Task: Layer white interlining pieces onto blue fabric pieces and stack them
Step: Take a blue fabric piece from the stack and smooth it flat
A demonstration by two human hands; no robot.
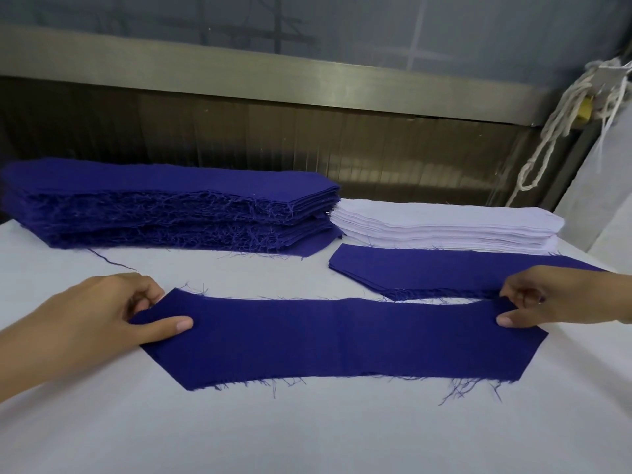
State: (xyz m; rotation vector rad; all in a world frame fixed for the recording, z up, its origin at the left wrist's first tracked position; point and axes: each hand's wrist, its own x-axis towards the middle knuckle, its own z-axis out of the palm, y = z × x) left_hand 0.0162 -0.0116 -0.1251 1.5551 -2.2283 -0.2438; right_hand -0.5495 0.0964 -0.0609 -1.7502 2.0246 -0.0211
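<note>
A long blue fabric piece (338,336) with frayed edges lies stretched across the white table (307,432) in front of me. My left hand (102,319) pinches its left end, thumb on top and fingers curled beneath. My right hand (561,295) pinches its right end the same way. A tall stack of blue fabric pieces (164,206) stands at the back left. A lower stack of white interlining pieces (444,227) sits at the back right. In front of the white stack lies a thin pile of blue pieces (444,271), partly behind my right hand.
A metal rail and a dark ribbed wall (307,145) run behind the table. White cords (564,124) hang at the upper right beside a pale panel. Loose blue threads lie on the table near the stacks.
</note>
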